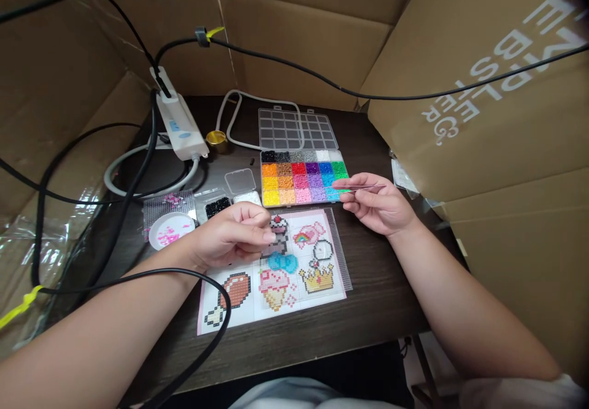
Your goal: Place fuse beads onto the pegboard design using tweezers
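My right hand is closed around a pair of thin pink tweezers, whose tips point left over the bead box. That box stands open, its compartments sorted by bead colour. My left hand is curled with thumb against fingers above the pattern sheet; whatever it may hold is hidden. Printed on the sheet are pixel pictures such as a drumstick, an ice cream and a crown. A blue bow-shaped bead piece lies on it, just right of and below my left hand.
A white dish with pink beads, a small box of black beads and a gold cup stand at left. Behind them is a white power strip. A black cable loops across my left forearm. Cardboard walls surround the table.
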The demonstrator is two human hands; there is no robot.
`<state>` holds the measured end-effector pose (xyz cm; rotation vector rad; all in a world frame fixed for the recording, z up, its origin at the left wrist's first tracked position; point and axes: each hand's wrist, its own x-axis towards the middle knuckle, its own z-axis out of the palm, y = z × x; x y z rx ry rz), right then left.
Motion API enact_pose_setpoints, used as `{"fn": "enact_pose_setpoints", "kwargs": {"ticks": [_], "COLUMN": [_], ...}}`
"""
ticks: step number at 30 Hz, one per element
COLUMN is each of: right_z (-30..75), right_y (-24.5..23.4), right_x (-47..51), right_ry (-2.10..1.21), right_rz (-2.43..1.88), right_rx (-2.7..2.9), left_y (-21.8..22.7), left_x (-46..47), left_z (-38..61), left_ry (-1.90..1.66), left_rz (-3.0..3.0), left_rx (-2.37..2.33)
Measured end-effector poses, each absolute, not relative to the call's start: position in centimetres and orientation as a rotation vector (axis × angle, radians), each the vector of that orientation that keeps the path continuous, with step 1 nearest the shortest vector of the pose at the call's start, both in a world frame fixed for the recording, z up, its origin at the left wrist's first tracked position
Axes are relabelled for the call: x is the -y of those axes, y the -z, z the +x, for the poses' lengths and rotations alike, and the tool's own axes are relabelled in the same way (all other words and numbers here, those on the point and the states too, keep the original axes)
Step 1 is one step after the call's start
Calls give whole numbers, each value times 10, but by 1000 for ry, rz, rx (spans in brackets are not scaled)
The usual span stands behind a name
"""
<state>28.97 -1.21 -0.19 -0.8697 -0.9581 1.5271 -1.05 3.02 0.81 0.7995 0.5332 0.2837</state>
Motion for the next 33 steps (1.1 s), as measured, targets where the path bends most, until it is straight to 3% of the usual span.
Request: {"fn": "enact_pose_setpoints", "kwargs": {"ticks": [33], "right_z": [286], "right_y": [3], "right_x": [16], "right_ry": [-1274], "right_rz": [-1041], "right_rx": [984], "left_y": [-9], "left_x": [-26], "left_z": [-9], "left_ry": [-275], "left_rz": [801], "left_rx": [-442]}}
